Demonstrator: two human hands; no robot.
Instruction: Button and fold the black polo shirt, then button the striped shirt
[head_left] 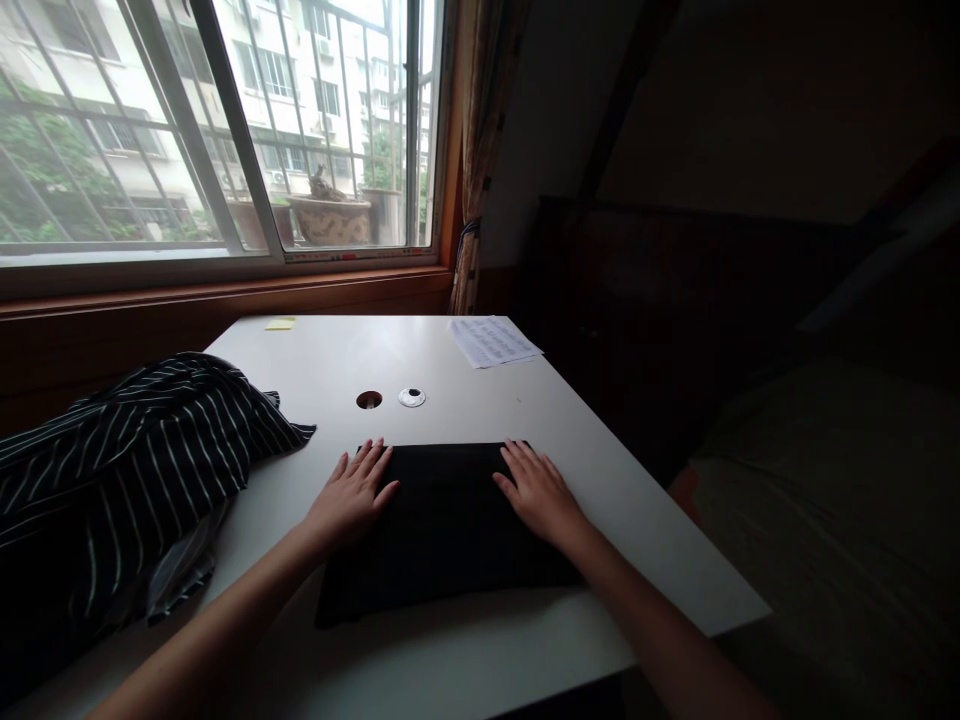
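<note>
A flat, folded rectangle of black cloth [442, 530] is pressed against the white table [480, 650] by two bare hands, seen from a head-worn camera in a dim room lit only from a barred window [225, 120]. The left hand [351, 497] is laid palm down on the cloth's far left corner, its fingers [367, 462] spread and extended toward the window; the right hand [541, 492] is laid likewise on the far right corner. Neither grip is closed on anything: both hands are held open and flat, and nothing is pinched or lifted. The black cloth lies near the front middle of the table, its long edges roughly parallel to the table's front edge, and it is well apart from everything else on the surface. The step in hand is judged to be the smoothing or flattening of a fold already made; a further move would call for even pressure drawn across the surface, or for a firm hold taken on one edge so that the layers are not dragged out of line. To the left, a crumpled dark garment with thin white stripes [127, 470] is heaped over the table's edge. Beyond the hands a round cable hole [369, 400] and its white round cap [412, 397] are seen side by side, with a printed sheet of paper [493, 340] and a small yellow sticky note [280, 324] nearer the window.
</note>
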